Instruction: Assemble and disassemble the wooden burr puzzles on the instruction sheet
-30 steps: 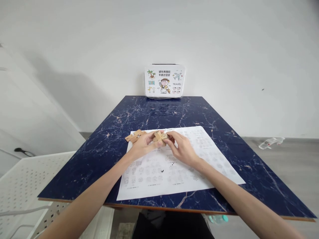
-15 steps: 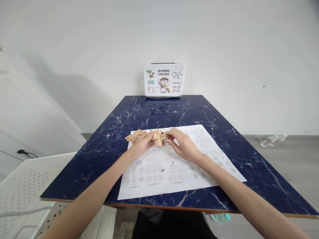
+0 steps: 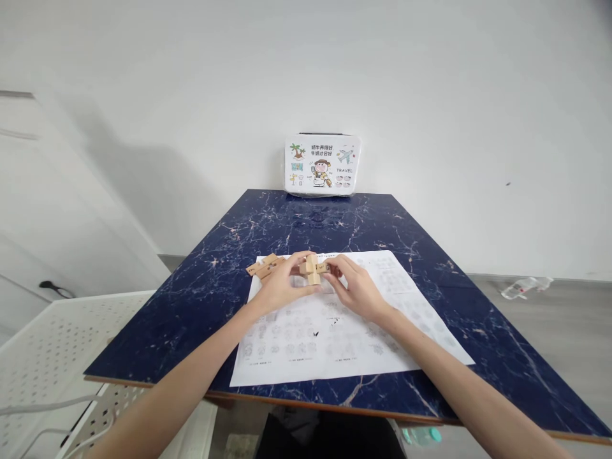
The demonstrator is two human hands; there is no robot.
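A small wooden interlocking puzzle [image 3: 313, 268] made of crossed pale bars is held between both hands above a white printed sheet [image 3: 344, 331]. My left hand [image 3: 282, 288] grips its left side with fingers curled round it. My right hand [image 3: 354, 288] pinches its right side. Loose wooden puzzle pieces [image 3: 264, 266] lie flat at the sheet's far left corner, just beyond my left hand.
The sheet lies on a dark blue marbled table [image 3: 215, 299]. A white illustrated box [image 3: 322, 164] stands at the far edge against the wall. A white perforated cart [image 3: 52, 344] is at the left. A plastic bottle [image 3: 523, 287] lies on the floor at right.
Both hands kept hold of the puzzle and turned it a little. The view shifted slightly, so everything sits a bit lower and to the right.
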